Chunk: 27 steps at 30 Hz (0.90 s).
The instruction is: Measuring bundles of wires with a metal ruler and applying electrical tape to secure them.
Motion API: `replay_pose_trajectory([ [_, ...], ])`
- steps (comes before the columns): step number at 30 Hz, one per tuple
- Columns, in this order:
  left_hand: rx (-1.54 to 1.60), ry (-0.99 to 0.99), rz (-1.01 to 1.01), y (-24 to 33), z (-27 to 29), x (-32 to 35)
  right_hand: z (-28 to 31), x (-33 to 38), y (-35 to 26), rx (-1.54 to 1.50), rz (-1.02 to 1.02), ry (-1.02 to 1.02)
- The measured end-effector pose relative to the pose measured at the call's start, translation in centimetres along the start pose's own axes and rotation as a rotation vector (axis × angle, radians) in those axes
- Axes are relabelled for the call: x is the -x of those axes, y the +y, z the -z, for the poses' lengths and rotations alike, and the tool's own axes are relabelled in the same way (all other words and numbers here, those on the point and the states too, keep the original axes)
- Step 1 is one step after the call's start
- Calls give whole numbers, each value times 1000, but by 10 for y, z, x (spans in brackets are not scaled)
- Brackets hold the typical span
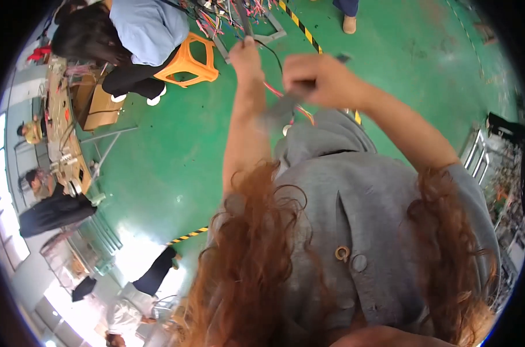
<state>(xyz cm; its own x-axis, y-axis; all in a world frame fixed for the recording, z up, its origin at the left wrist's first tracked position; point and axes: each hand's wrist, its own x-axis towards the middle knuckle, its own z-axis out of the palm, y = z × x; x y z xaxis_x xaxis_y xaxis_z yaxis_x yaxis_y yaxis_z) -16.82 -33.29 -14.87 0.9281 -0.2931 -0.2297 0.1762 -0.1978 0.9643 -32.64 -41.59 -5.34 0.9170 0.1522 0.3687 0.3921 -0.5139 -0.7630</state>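
My left hand reaches forward with its fingers closed, beside the foot of a grey metal rack. What it pinches is too small to make out. A thin black cable runs from near its fingertips toward my right hand. My right hand is wrapped round a dark grey, flat-looking strip, smeared by motion, that slants down toward my left forearm. A short dark end shows behind the knuckles. Red and yellow wires pass below the right hand, above my grey clothing.
A rack draped with many coloured wires stands ahead. At left, a person in light blue sits on an orange stool. Cardboard boxes and a long workbench line the left side. Another person's shoe is at top right.
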Motion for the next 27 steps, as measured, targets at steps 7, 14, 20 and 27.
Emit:
replay_pose_trajectory([
  [7,530,-754,308,20,10,9,28,34,52,-527,-758,269],
  [14,635,-811,254,35,16,31,27,28,69,-717,-911,-159],
  [20,273,-658,77,47,12,49,40,29,87,-668,-998,-376],
  [27,-23,-316,-67,46,-12,62,52,29,77,-649,-1046,-386],
])
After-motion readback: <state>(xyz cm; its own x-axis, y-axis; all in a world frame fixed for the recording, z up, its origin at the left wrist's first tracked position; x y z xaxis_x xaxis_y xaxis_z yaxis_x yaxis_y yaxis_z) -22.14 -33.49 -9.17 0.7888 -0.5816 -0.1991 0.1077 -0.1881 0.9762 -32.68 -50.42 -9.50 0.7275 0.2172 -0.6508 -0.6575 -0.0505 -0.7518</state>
